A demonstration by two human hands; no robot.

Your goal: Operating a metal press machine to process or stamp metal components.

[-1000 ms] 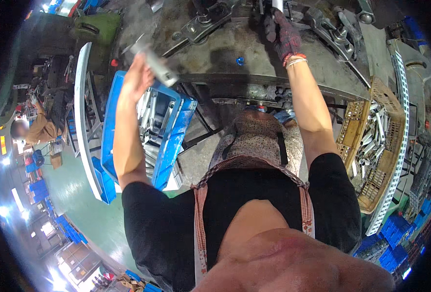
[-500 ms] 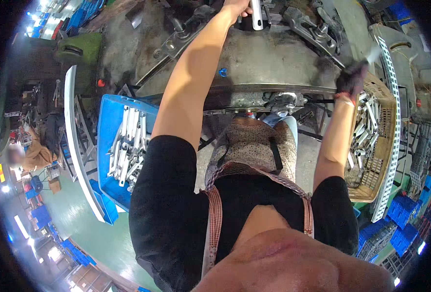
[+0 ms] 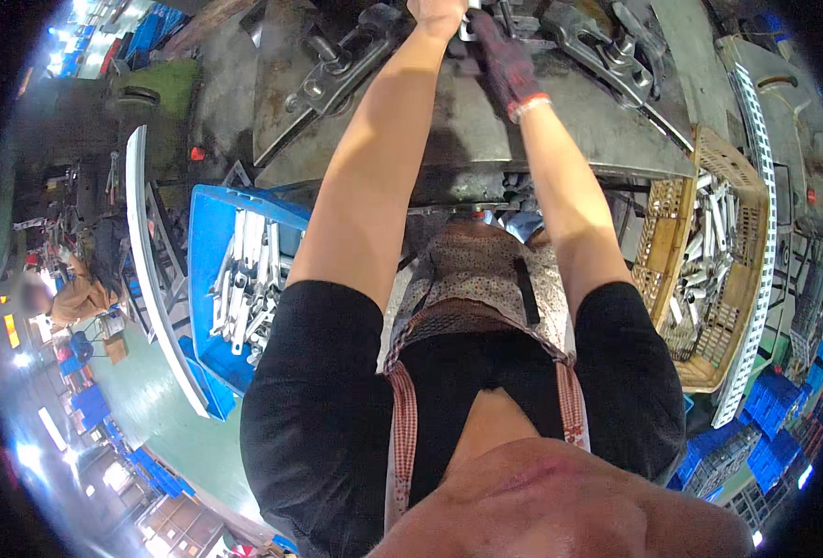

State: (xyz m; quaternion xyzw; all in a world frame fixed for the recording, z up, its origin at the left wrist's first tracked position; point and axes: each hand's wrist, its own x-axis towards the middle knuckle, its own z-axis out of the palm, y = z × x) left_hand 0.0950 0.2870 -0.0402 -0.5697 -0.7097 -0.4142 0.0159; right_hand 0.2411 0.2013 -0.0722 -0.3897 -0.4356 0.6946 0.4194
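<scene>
My bare left hand (image 3: 438,13) is at the top edge over the metal bench, its fingers curled and partly cut off. Against it and beside my right hand is a short stretch of a flat silver metal part (image 3: 467,28). My right hand (image 3: 506,61), in a dark glove with a red and white cuff, reaches in from the right to this part. Motion smears its fingers, so its grip cannot be made out. Steel clamp fixtures flank my hands, one on the left (image 3: 337,67) and one on the right (image 3: 607,58).
A blue crate (image 3: 205,244) of silver metal parts stands at my left, a tan perforated basket (image 3: 742,312) with similar parts at my right. The bench (image 3: 337,158) has a worn front edge near my waist. Far left, a person (image 3: 84,296) sits.
My right hand has swung from the tan basket to the middle of the bench, beside my left hand. The pale thing blurred at its fingers earlier no longer shows. My left hand has shifted slightly left.
</scene>
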